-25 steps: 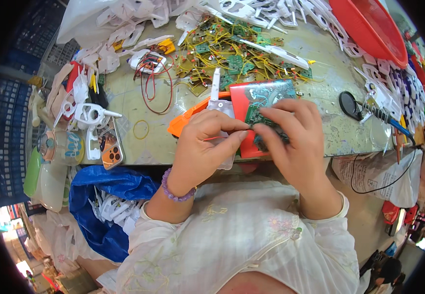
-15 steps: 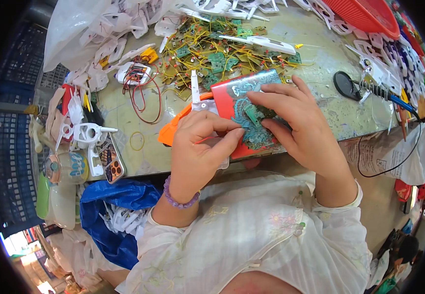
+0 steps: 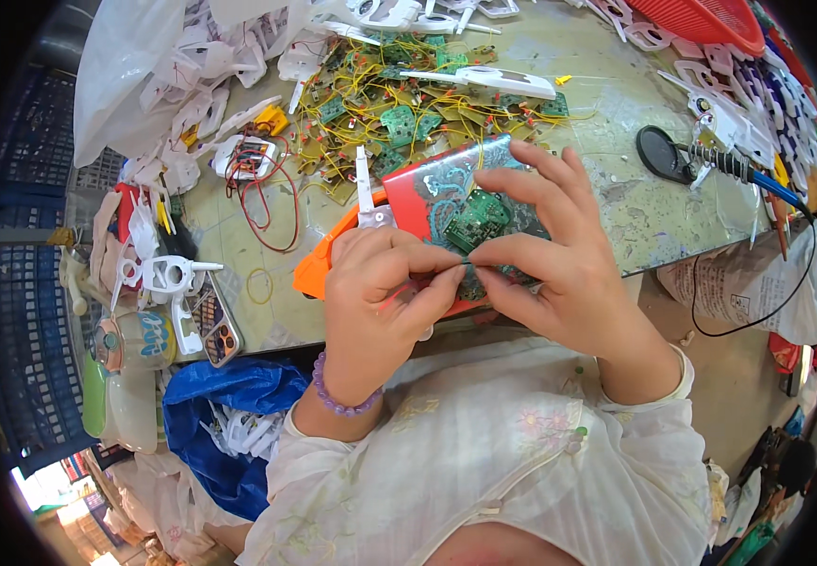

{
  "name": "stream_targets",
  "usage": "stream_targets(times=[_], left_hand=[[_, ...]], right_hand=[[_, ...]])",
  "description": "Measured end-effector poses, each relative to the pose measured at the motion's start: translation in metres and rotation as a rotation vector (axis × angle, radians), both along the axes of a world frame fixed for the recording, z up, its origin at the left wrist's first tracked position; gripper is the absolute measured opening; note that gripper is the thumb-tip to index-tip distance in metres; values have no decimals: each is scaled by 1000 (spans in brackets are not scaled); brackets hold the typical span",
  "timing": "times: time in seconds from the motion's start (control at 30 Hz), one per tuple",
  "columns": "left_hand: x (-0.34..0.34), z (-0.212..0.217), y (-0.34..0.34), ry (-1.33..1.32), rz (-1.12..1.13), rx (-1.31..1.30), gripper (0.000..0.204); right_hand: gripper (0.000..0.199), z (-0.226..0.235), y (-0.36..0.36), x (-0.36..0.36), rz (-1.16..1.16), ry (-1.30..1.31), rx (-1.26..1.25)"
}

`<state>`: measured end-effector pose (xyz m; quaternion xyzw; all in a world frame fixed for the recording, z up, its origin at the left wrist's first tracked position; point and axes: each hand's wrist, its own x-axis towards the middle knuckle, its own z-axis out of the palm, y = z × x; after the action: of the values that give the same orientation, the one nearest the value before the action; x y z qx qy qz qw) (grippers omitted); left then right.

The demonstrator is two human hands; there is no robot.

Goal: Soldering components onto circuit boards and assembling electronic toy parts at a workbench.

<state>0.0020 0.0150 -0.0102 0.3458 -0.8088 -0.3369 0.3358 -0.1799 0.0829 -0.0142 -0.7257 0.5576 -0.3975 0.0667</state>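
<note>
My left hand [image 3: 380, 292] and my right hand [image 3: 559, 259] meet fingertip to fingertip above the near table edge. Both are closed in a pinch on what looks like a thin wire [image 3: 466, 263], mostly hidden by the fingers. Just beyond the fingertips, a green circuit board [image 3: 477, 220] rests on a red, dark-patterned flat box or book [image 3: 410, 193]. Part of an orange plastic piece [image 3: 319, 262] shows behind my left hand, beside a white plastic part [image 3: 364, 184].
Farther back lies a heap of green boards with yellow wires [image 3: 399, 123]. White plastic parts [image 3: 206, 75] pile up at far left. A soldering iron [image 3: 771, 184] sits at right, a red basket [image 3: 710, 21] behind it. A phone [image 3: 215, 325] lies at left, above a blue bag [image 3: 224, 391].
My right fingers have come off the circuit board and moved to meet my left fingertips in a pinch. The board now lies uncovered on the red box or book. The view has shifted slightly.
</note>
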Motion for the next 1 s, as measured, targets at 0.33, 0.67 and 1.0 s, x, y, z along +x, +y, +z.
stream_targets(times=[0.33,0.67,1.0], left_hand=[[-1,-4,-2,127,-38,112,13],[-6,-11,-6,3,-106,-320,15],[-8,-14,-3,33,-90,-277,16]], right_hand=[[22,-15,2,-10,-50,-95,-247],[14,-36,44,-155,-958,-832,-640],[31,-2,136,-258,-1343,-312,-385]])
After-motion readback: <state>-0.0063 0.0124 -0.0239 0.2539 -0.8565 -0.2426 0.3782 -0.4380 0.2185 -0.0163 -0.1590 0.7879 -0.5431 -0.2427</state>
